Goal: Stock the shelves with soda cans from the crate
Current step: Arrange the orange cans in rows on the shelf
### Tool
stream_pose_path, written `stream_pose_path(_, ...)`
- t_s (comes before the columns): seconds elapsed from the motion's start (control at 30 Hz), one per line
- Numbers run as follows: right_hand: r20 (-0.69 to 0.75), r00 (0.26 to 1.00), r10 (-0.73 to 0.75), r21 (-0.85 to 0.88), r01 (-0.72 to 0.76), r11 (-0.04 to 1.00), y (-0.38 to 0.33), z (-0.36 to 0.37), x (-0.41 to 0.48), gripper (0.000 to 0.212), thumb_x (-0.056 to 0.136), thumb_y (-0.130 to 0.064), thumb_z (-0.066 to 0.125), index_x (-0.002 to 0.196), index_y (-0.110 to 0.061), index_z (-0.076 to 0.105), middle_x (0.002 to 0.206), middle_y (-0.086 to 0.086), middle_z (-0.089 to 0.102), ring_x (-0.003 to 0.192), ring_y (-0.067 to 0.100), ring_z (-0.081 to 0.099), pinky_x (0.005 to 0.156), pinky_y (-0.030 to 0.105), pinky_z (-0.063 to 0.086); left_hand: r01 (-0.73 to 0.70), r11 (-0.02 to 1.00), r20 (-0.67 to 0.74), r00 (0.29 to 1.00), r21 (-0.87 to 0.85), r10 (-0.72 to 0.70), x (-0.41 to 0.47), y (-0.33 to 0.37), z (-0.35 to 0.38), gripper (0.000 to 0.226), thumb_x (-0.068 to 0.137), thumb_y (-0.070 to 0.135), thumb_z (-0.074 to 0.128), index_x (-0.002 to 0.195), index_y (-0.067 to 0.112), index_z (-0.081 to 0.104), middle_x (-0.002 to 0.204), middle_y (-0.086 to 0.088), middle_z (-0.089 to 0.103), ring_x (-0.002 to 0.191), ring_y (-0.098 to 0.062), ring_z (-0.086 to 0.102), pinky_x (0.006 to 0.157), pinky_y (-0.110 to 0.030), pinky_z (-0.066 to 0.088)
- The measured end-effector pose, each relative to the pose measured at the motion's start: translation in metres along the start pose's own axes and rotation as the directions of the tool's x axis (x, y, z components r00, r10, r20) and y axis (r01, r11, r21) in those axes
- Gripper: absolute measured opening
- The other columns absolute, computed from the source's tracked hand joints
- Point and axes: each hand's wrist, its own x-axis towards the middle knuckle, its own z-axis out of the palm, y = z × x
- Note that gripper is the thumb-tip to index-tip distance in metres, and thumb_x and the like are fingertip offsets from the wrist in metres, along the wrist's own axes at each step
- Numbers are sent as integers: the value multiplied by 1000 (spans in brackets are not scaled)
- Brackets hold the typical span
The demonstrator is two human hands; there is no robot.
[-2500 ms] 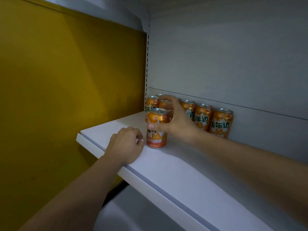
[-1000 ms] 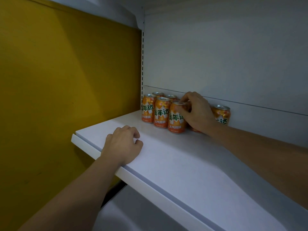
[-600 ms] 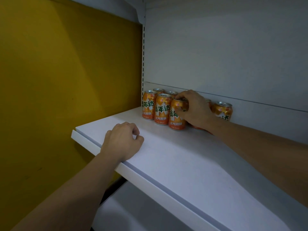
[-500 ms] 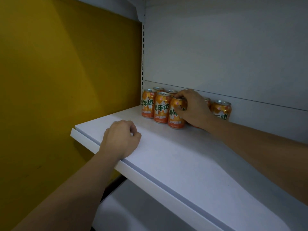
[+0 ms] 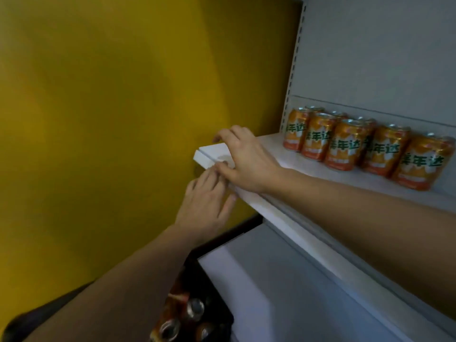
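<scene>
Orange cans [image 5: 344, 145] stand in rows at the shelf's [image 5: 274, 149] back left corner. The right hand [image 5: 244, 159] lies spread on its front left corner, the left hand [image 5: 207, 203] touches the front edge with straight fingers, and a crate [image 5: 197, 272] sits below

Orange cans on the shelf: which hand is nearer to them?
Right. The right hand rests on the shelf top, left of the cans; the left hand touches the front edge, lower and farther.

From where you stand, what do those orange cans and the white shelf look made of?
Orange cans: thin metal, likely aluminium; glossy printed sides, bare silvery tops. White shelf: probably painted sheet metal; smooth matt surface, thin squared front edge. Coated board cannot be ruled out.
</scene>
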Motion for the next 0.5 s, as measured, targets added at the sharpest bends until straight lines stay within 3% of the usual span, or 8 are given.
stream_pose_path(0.1,145,984,-105,-75,116,990,-34,38,2,48,92,-36,57,135,-20,45,129,8,50,120,29,45,95,47,42,-40,962,208,978,269,-18,-36,-46,-12,53,91,45,32,126,11,53,130,-12,52,119,-31,51,92,-43,44)
stream_pose_path(0.17,282,941,-186,-158,237,959,-54,63,-2,50,93,-36,54,139,-20,40,132,9,47,122,31,43,96,46,39,-21,931,342,933,365,-113,-57,-69,-19,54,91,46,32,131,13,47,136,-11,46,124,-32,48,93,-45,42)
stream_pose_path(0.3,461,863,-206,-181,319,930,-85,106,-8,55,93,-31,54,141,-18,33,134,12,44,123,32,39,95,47,38,39,917,523,811,397,-261,-94,-100,-21,51,100,43,37,144,19,31,146,-6,34,130,-30,37,100,-46,40)
stream_pose_path(0.5,646,735,-205,-37,298,954,-108,174,-33,50,99,-28,52,142,-17,30,135,13,39,125,34,37,98,48,35,174,922,600,714,346,-360,-148,-139,3,44,101,42,36,139,21,35,135,-5,42,120,-28,45,94,-45,44)
